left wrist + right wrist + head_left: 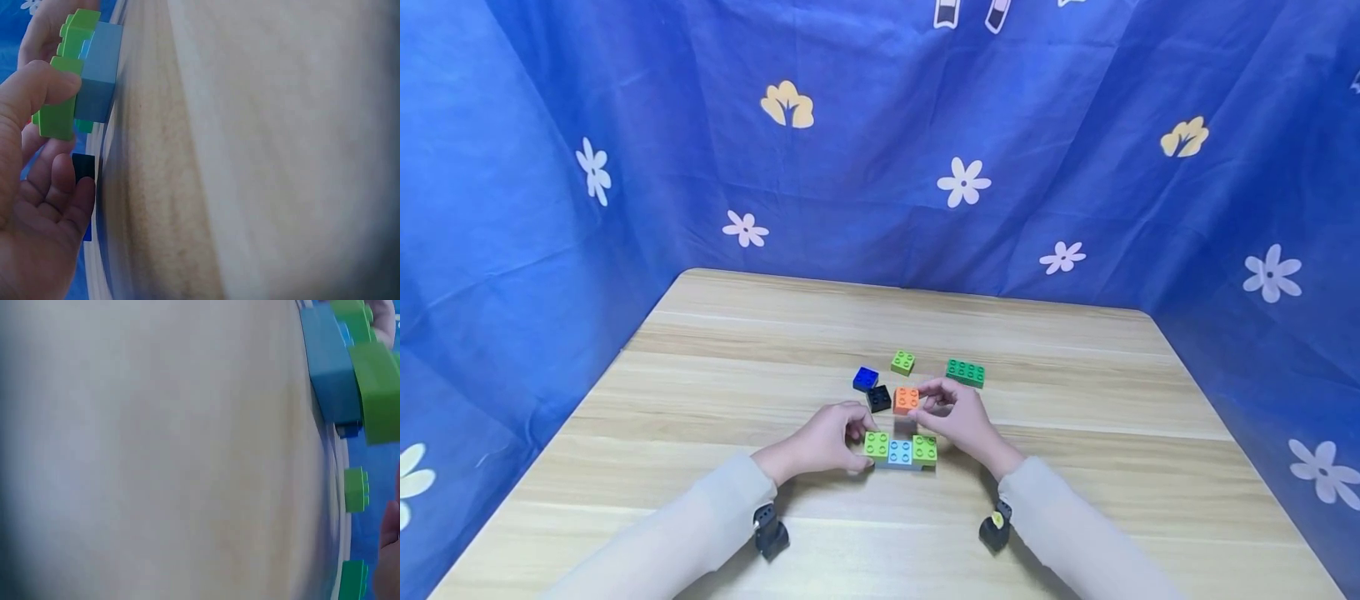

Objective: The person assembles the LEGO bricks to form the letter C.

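Lime-green bricks (877,445) cap both ends of a light-blue brick (900,452).

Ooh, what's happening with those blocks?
A person's left hand grips one of two lime toy bricks stacked on a light blue brick. The right hand pinches an orange brick, not attached to that stack. A dark blue brick, black brick, third lime brick and green brick lie farther back on the table.

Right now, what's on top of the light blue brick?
The light blue brick carries a left lime brick, a right lime brick, and bare studs between. Its top beneath both lime bricks is hidden.
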